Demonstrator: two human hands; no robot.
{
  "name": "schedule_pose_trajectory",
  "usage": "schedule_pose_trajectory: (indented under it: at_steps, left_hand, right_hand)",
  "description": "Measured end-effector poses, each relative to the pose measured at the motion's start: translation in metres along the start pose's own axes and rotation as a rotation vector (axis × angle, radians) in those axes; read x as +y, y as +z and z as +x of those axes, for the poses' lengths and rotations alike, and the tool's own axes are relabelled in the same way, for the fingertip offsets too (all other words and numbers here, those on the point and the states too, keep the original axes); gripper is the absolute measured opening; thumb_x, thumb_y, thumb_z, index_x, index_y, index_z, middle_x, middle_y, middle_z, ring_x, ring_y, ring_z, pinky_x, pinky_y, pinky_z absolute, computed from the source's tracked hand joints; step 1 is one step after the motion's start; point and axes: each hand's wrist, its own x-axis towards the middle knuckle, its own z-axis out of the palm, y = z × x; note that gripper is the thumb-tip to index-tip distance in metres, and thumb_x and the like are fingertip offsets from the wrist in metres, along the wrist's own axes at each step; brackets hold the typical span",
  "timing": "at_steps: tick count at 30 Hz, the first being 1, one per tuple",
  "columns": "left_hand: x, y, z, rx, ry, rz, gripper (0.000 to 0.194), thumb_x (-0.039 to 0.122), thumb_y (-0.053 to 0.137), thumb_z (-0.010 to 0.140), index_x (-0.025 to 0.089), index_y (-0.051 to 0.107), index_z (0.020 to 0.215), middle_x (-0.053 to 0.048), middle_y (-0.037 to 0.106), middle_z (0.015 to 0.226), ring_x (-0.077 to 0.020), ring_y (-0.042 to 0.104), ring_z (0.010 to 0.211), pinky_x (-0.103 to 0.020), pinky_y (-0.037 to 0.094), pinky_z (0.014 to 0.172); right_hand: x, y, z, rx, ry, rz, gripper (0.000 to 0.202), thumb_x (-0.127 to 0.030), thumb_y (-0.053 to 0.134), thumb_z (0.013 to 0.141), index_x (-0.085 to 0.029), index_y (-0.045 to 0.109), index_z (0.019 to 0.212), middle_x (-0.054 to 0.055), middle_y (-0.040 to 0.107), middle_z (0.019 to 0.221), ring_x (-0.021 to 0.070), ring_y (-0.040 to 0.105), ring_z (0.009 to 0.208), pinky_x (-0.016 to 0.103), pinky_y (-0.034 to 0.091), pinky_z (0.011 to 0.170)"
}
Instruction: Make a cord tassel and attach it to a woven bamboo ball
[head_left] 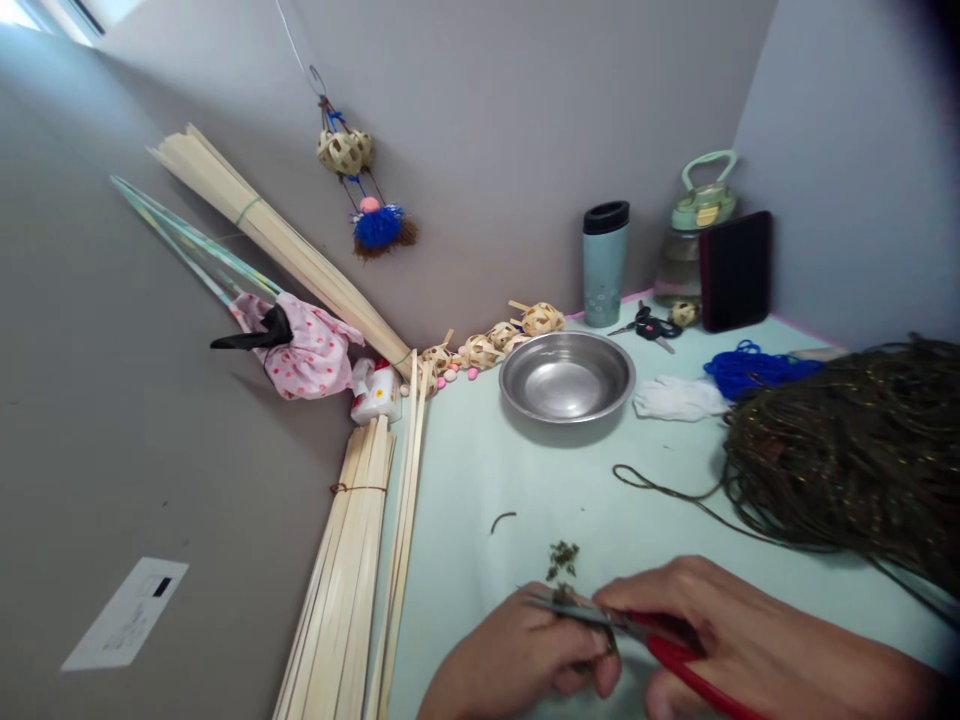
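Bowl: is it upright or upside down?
Upright: the bowl sits with its hollow, shiny inside facing up.

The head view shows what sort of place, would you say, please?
Probably a handicraft corner: woven strip balls sit by the wall, a tied bundle of flat pale strips leans against it, and the right hand holds red-handled scissors.

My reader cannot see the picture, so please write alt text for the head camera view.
The right hand holds red-handled scissors, their blades by dark fibre at the left hand. On the pale table are a metal bowl and, at right, a dark cord heap.
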Motion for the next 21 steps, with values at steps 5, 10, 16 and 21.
schedule_pose_trajectory:
  at_steps: [5,10,16,21]
  left_hand:
    - [-0.001,-0.001,0.001,-0.008,-0.014,0.009,0.024,0.029,0.051,0.081,0.016,0.058,0.063,0.003,0.045,0.056,-0.0109,0.039,0.056,-0.026,0.031,0.059]
    - [0.000,0.000,0.002,-0.038,-0.039,0.023,0.021,0.029,0.051,0.078,0.017,0.057,0.061,0.003,0.041,0.054,-0.0115,0.038,0.056,-0.026,0.031,0.060]
    - [-0.006,-0.001,0.005,0.063,0.004,-0.078,0.029,0.038,0.051,0.086,0.015,0.060,0.071,0.003,0.043,0.057,-0.0105,0.035,0.055,-0.026,0.028,0.058]
    - [-0.006,-0.006,0.004,0.219,0.178,-0.204,0.037,0.044,0.078,0.072,0.014,0.057,0.081,0.003,0.044,0.069,-0.0095,0.038,0.064,-0.023,0.027,0.060]
  right_hand:
    - [0.002,-0.002,0.000,-0.065,0.012,0.114,0.021,-0.024,0.074,0.078,-0.027,0.079,0.098,-0.003,0.079,0.093,0.0198,0.072,0.087,0.022,0.054,0.080]
    - [0.001,0.004,0.000,-0.043,0.012,0.119,0.023,-0.022,0.077,0.074,-0.028,0.078,0.096,-0.003,0.078,0.094,0.0206,0.071,0.088,0.024,0.053,0.083]
    - [0.017,0.002,0.004,0.057,0.062,0.137,0.016,-0.031,0.069,0.081,-0.022,0.075,0.093,0.000,0.076,0.085,0.0214,0.070,0.082,0.025,0.053,0.073]
    - [0.037,-0.010,0.006,0.375,0.136,-0.171,0.045,-0.047,0.069,0.082,-0.022,0.069,0.118,0.007,0.077,0.099,0.0290,0.070,0.092,0.036,0.057,0.080]
